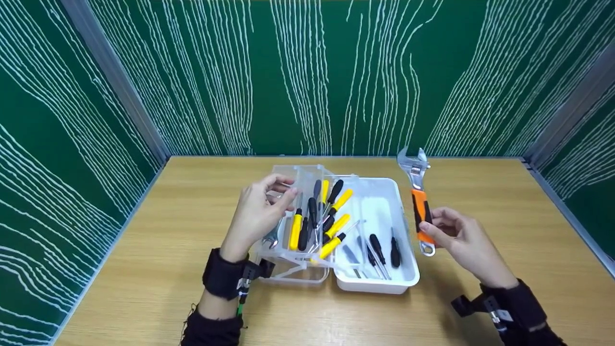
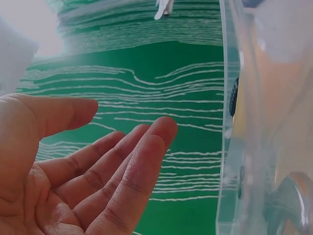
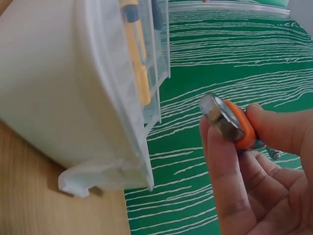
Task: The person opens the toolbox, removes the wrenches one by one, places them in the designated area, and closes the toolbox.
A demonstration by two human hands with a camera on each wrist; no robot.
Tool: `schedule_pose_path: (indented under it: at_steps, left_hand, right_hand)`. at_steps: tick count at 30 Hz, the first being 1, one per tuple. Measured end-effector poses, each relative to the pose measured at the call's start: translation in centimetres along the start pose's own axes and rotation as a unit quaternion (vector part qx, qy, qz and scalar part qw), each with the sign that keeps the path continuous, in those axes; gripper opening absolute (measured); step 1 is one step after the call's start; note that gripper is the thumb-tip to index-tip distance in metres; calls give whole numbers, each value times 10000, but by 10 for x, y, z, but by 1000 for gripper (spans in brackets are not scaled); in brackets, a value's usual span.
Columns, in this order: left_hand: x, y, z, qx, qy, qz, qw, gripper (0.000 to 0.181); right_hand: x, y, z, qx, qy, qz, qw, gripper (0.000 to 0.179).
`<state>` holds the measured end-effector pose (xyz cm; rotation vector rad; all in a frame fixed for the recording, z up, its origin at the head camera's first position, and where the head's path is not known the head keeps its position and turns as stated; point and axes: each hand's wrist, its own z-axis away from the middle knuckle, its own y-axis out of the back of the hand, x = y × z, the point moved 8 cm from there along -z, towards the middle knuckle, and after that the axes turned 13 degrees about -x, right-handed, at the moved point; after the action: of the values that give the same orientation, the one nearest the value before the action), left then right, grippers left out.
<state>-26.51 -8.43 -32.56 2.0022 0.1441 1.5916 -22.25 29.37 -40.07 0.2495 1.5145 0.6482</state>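
My right hand [image 1: 463, 242] holds an adjustable wrench [image 1: 421, 204] by its orange-and-black handle, jaw end up, just right of a white toolbox [image 1: 377, 287]. In the right wrist view the wrench [image 3: 230, 122] is pinched between thumb and fingers, seen from its handle end. My left hand [image 1: 254, 209] is over the left edge of the clear tray [image 1: 293, 170]; in the left wrist view its thumb and fingers [image 2: 132, 181] are apart, holding nothing. Yellow screwdrivers [image 1: 296, 230] and black ones lie in the tray. A metal wrench end [image 1: 272, 239] shows beneath my left hand.
Several black-handled screwdrivers [image 1: 376, 246] lie in the white toolbox's bottom. Its clear lid [image 1: 300, 276] is folded out to the left on the wooden table [image 1: 158, 250]. Green panels [image 1: 375, 77] with white wavy lines enclose the back and sides.
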Motion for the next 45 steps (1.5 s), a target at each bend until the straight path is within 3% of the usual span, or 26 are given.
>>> schedule_pose_path:
  at_steps: [4,11,24,30,34,45]
  left_hand:
    - [0,1,0,35,-58,-104,9999,24]
    - [-5,2,0,49,140,-151,9998,23]
    - [-5,5,1,66,170,-228,9996,24]
    - [-5,6,0,106,150,-233,9996,23]
    - [-5,6,0,96,48,-238,9997,23]
    - [-5,7,1,60,168,-348,9992,25]
  right_hand:
    - [10,2,1,-60,-97,-3,9999,43]
    - [25,5,0,26,-90,-36,9999,41]
    - [52,12,-2,-106,-478,49,9988,45]
    - [66,14,-3,-26,-537,286,9981,44]
    - [78,15,-2,-15,-669,466,9967,45]
    - [109,20,-3,-132,-1165,473,9920,52]
